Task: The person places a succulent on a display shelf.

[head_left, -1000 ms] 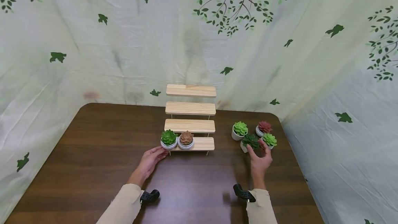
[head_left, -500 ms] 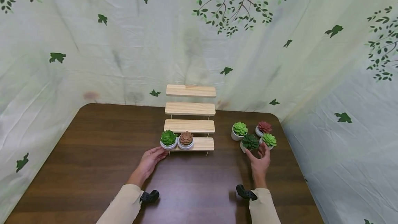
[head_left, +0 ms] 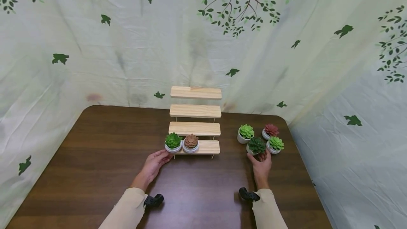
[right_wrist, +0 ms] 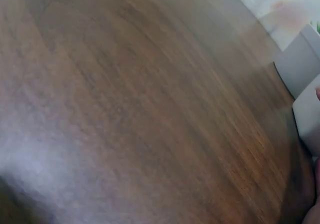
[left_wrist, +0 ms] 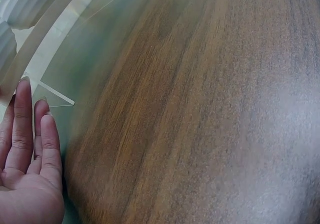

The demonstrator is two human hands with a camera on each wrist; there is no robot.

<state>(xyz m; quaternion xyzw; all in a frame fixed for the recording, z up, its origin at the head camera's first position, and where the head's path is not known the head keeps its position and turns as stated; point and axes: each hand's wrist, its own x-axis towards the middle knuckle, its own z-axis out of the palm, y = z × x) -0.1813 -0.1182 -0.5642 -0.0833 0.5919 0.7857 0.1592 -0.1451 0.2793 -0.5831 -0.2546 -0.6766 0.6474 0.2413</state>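
My left hand (head_left: 155, 163) rests its nearly straight fingertips at the front left corner of the lowest tier of a wooden stepped shelf (head_left: 210, 147). Beside those fingers on that tier sit a green succulent (head_left: 173, 140) and a brown succulent (head_left: 191, 141), both in pale pots. In the left wrist view the fingers (left_wrist: 22, 129) lie extended against the shelf's edge. Over at the right, my right hand (head_left: 262, 169) grips the pot of a dark green succulent (head_left: 257, 145), thumb on the left and fingers on the right. Only its white pot (right_wrist: 309, 116) shows in the right wrist view, standing on the table.
Around the dark green plant stand a light green succulent (head_left: 246, 131), a red succulent (head_left: 271, 130) and another light green succulent (head_left: 276, 143). The brown table (head_left: 203, 193) ends at a leaf-printed curtain (head_left: 127, 45) behind the shelf.
My right hand has drawn slightly toward me, its fingers moving from near the light green succulent to the dark green one's pot. My left hand has not moved.
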